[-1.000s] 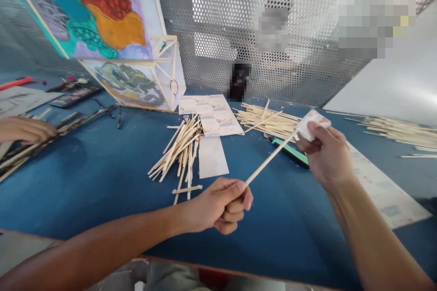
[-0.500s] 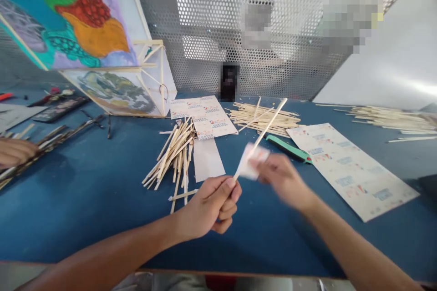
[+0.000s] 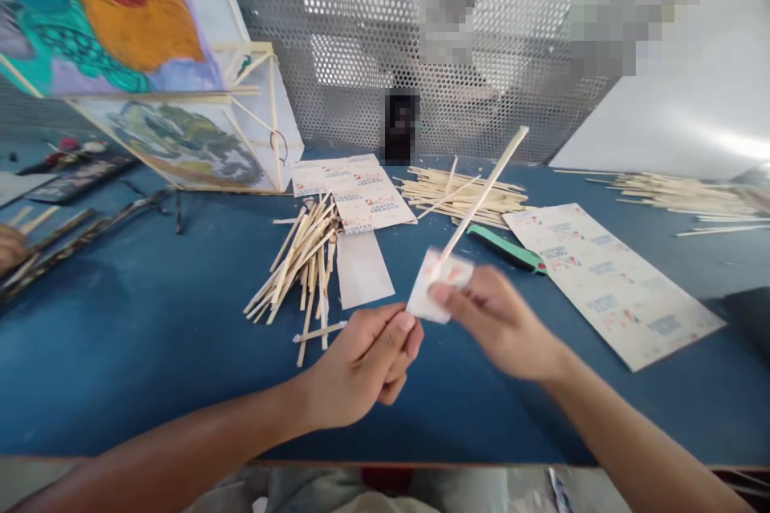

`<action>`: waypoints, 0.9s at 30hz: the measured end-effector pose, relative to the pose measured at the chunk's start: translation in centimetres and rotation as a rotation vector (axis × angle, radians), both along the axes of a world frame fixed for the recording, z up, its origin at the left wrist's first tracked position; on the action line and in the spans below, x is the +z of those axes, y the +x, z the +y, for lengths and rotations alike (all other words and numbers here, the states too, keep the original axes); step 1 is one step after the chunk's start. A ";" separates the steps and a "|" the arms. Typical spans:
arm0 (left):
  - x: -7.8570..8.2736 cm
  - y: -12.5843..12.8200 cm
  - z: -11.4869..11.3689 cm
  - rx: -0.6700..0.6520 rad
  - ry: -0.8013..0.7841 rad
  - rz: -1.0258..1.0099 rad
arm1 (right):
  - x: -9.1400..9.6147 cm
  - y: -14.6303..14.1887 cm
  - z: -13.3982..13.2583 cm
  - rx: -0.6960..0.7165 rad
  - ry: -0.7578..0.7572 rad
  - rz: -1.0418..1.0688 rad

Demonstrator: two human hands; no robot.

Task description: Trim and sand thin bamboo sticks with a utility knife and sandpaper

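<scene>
My left hand (image 3: 370, 365) is closed, pinching the near end of a long thin wooden stick (image 3: 490, 180) that slants up and away to the right. My right hand (image 3: 502, 321), slightly blurred, pinches a small folded piece of white paper (image 3: 436, 284) around the stick just above my left fingers. Both hands hover over the blue table (image 3: 150, 337). A loose heap of short sticks (image 3: 304, 256) lies to the left of my hands.
A green-handled cutter (image 3: 508, 248) and printed paper sheets (image 3: 610, 284) lie right of my hands. More sheets (image 3: 352, 192) and a bundle of long sticks (image 3: 466, 196) lie behind. A painted kite frame (image 3: 150, 72) leans at back left. Another person's hand (image 3: 9, 244) rests at the left edge.
My right hand with the paper slid down the stick from its far end to just above my left hand. The stick's free tip now points higher.
</scene>
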State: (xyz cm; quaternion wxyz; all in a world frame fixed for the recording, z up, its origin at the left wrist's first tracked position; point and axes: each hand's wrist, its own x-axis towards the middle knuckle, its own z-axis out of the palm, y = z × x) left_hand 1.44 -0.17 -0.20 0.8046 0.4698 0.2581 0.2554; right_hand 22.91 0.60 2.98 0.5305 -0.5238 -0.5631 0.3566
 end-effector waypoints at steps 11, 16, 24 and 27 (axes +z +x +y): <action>-0.1 -0.4 -0.1 0.001 0.022 -0.036 | -0.4 -0.8 -0.3 0.056 0.060 -0.104; 0.0 -0.5 -0.2 -0.009 0.005 -0.044 | -0.8 -0.4 -0.1 -0.029 0.075 -0.120; 0.2 -0.5 -0.2 -0.036 0.025 -0.019 | 0.4 0.2 0.7 0.066 0.094 -0.150; 0.1 -0.5 -0.1 -0.054 0.023 -0.011 | 0.3 0.4 0.4 0.115 0.055 -0.174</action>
